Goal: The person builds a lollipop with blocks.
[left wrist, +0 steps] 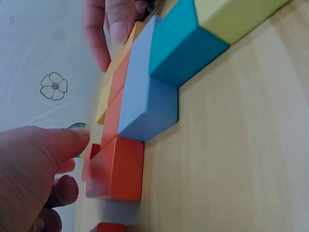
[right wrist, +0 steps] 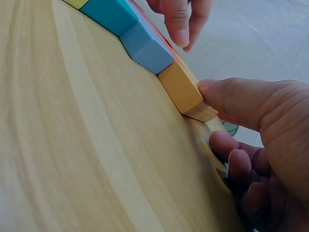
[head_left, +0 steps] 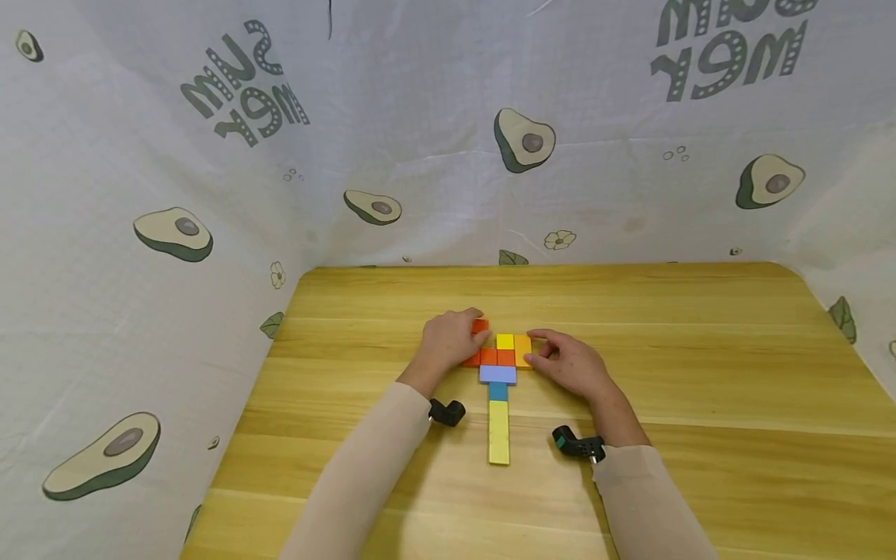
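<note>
My left hand (head_left: 451, 339) curves over the left end of a flat pattern of coloured blocks. Its thumb and forefinger lie either side of a red block (head_left: 480, 326), pinching it; the palm hides part of the red blocks below. At the right end, my right hand (head_left: 572, 365) pinches an orange block (head_left: 523, 351), thumb against its near part and forefinger at the far corner. Between the hands are a yellow block (head_left: 505, 341) and two orange-red blocks (head_left: 506, 357). Below them a light blue block (head_left: 498, 375), a teal block (head_left: 498, 392) and a long yellow-green block (head_left: 498, 432) form a stem.
The blocks lie on a wooden table (head_left: 700, 350). A white cloth (head_left: 434, 93) printed with avocados hangs behind and at the sides. Another red block (left wrist: 112, 227) shows at the lower edge of the left wrist view, apart from the joined ones. Black wrist cameras (head_left: 577, 443) project inward.
</note>
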The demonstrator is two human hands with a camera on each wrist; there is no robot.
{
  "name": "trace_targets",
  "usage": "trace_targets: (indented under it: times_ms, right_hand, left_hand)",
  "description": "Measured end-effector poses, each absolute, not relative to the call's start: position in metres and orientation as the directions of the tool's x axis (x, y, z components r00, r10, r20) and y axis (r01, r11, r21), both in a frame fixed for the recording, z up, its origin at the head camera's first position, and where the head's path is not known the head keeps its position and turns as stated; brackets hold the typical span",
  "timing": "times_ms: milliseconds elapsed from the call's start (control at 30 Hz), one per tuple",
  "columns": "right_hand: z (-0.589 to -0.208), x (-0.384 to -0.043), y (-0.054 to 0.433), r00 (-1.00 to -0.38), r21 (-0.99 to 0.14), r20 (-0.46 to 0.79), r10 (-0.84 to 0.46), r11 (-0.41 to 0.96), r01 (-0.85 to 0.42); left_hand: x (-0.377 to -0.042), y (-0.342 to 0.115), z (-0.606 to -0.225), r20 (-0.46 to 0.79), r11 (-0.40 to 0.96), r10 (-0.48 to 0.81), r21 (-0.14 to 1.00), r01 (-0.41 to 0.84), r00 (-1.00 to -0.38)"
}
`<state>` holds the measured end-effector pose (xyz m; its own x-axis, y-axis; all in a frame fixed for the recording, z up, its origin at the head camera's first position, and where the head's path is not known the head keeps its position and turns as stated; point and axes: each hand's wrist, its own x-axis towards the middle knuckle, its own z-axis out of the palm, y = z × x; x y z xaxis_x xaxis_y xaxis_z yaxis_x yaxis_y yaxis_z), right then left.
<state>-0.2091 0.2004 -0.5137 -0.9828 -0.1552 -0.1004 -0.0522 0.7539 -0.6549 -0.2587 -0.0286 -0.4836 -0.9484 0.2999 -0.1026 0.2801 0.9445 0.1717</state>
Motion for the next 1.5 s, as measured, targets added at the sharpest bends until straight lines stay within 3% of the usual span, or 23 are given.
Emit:
trace_targets:
  times_ms: [233,567,833,1500]
  right_hand:
    - [-0.514,-0.208,0.201,-0.983,-0.660,-0.100,-0.155,0.749,-0.051]
    - [-0.511,-0.207,0.200,-0.984,-0.660,-0.096,-0.152,0.750,-0.051]
    - [-0.511,-0.208,0.200,-0.983,-0.659,-0.105,-0.149,0.751,-0.043]
    - [-0.512,-0.208,0.200,-0.982,-0.659,-0.101,-0.157,0.750,-0.052]
  left_hand:
    - [-0.268,-0.034,-0.486,-0.153,0.962,0.205,0.215,0.170,-0.967]
    - [-0.274,-0.046,-0.486,-0.113,0.961,0.125,0.259,0.092,-0.986]
    - [-0.276,-0.060,-0.484,-0.147,0.930,0.179,0.349,0.118,-0.973]
    - [-0.277,-0.063,-0.488,-0.157,0.925,0.210,0.351,0.145,-0.965]
